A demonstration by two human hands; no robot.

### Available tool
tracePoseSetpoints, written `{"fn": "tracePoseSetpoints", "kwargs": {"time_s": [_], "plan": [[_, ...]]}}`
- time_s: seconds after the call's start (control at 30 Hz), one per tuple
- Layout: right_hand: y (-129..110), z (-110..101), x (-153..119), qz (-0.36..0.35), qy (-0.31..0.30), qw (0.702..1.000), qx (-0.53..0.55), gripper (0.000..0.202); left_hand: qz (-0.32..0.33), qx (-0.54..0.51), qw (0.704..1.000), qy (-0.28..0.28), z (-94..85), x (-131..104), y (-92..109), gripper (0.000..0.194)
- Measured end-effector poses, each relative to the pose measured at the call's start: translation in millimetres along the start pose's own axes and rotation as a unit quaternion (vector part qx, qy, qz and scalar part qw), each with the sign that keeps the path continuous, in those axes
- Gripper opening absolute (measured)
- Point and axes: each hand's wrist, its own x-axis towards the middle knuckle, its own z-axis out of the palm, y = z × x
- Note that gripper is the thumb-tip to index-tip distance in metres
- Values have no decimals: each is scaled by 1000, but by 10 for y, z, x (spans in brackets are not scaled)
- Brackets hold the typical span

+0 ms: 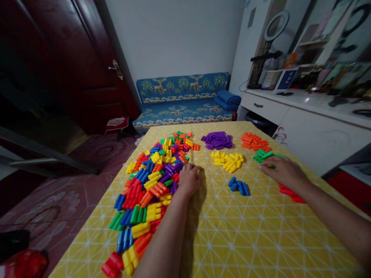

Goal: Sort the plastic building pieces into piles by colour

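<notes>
A long heap of mixed-colour plastic pieces (145, 185) covers the left side of the yellow patterned table. My left hand (189, 178) rests at the heap's right edge with fingers curled; what they hold, if anything, is hidden. Over at the right, my right hand (279, 168) is at the green pieces (262, 155), its fingers closed around a green piece. Red pieces (291, 194) lie partly under my right forearm. Purple pieces (217, 140), orange pieces (255, 141), yellow pieces (228, 160) and blue pieces (239, 187) form separate piles.
Beyond the yellow-clothed table (214, 239) stands a blue patterned sofa (182, 100). A white dresser (313, 116) with a ring light (276, 26) is on the right. A small stool (117, 123) stands near the dark red door (87, 58) at the left.
</notes>
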Motion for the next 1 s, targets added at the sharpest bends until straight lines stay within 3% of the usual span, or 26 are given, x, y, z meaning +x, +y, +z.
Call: {"fn": "tracePoseSetpoints", "kwargs": {"time_s": [0.1, 0.2, 0.3, 0.4, 0.5, 0.6, 0.77, 0.9, 1.0], "plan": [[-493, -17, -97, -52, 13, 993, 103, 18, 7, -40, 999, 27, 33, 15, -48, 40], [-1217, 1, -345, -104, 13, 949, 296, 17, 2, -151, 984, 94, 75, 61, -135, 39], [-1877, 69, -622, -120, -14, 910, 396, 19, -34, -326, 928, 178, 88, 114, -217, 33], [-2240, 162, -790, -116, -7, 898, 425, 33, -55, -482, 844, 227, 59, 134, -230, 30], [-2329, 258, -841, -118, 8, 896, 428, 44, -52, -591, 781, 194, 11, 109, -178, 40], [-2294, 344, -844, -119, -4, 902, 414, 41, -48, -649, 752, 108, -29, 67, -122, 45], [-2153, 424, -810, -111, -29, 921, 373, 19, -37, -648, 761, 24, -66, 18, -76, 44], [-2066, 430, -773, -39, 8, 914, 404, 33, -22, -632, 773, -55, -59, -7, -58, 38], [-2097, 433, -781, -60, 11, 909, 412, 48, -4, -613, 784, -102, -46, -13, -67, 55]]}}
